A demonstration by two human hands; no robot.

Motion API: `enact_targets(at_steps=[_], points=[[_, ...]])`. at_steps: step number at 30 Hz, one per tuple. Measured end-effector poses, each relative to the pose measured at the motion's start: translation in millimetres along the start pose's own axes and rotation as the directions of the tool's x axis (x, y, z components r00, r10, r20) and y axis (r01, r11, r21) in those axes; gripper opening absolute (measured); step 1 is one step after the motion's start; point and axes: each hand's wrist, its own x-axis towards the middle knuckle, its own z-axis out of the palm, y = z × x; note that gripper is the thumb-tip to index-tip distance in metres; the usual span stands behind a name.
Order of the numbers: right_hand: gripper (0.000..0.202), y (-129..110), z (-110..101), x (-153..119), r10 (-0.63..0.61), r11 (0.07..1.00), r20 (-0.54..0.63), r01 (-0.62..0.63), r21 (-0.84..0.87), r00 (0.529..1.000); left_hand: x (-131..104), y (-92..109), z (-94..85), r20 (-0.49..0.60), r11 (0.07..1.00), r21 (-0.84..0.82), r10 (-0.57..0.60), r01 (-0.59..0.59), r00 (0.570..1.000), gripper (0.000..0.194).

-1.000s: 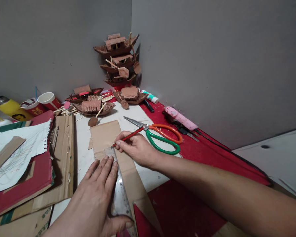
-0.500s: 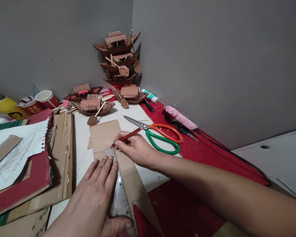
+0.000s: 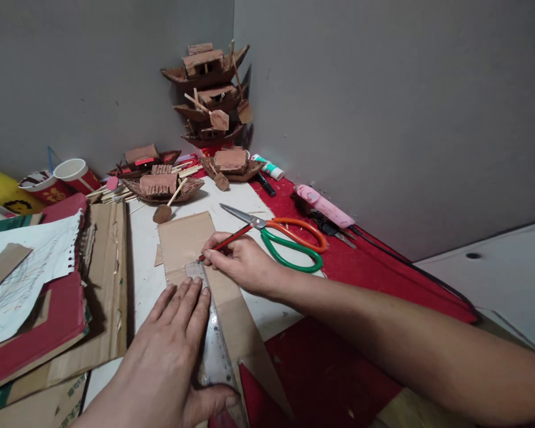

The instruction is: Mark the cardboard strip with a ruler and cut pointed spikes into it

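My left hand [image 3: 173, 339] lies flat with fingers stretched out, pressing a clear ruler [image 3: 217, 339] down on a piece of brown cardboard [image 3: 187, 236]. In a pinch, my right hand [image 3: 238, 261] holds a red and black pencil [image 3: 232, 239]. The pencil's tip touches the cardboard at the far end of the ruler. Just beyond the right hand lie scissors [image 3: 257, 222] with one orange and one green handle, their blades a little apart. Part of the ruler is hidden under the left palm and thumb.
Small cardboard boats [image 3: 160, 185] stand at the back, several stacked in the corner [image 3: 205, 71]. Cardboard sheets [image 3: 109, 297] and scribbled paper [image 3: 49, 261] are piled at left. Paper cups [image 3: 76, 173] and a yellow bottle [image 3: 9, 193] stand behind. A pink corded tool [image 3: 323, 205] lies at right.
The whole view has shifted slightly, so things appear a bit further left and up. Both hands keep their places on the ruler and pencil; the pencil tip stays by the ruler's end.
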Motion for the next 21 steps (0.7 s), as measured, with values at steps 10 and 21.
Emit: enact_targets(at_steps=[10,21], points=[[0.007,-3.2,-4.4,-1.5,0.088,0.983,-0.056,-0.077,0.168,0.995,-0.8,-0.5,0.7,-0.017,1.000,-0.006,0.004,-0.005,1.000,0.111],[0.008,2.4,-9.0,-3.0,0.068,0.965,-0.084,-0.044,0.259,0.994,-3.4,-9.5,7.6,0.004,0.999,-0.027,-0.047,0.047,0.999,0.101]])
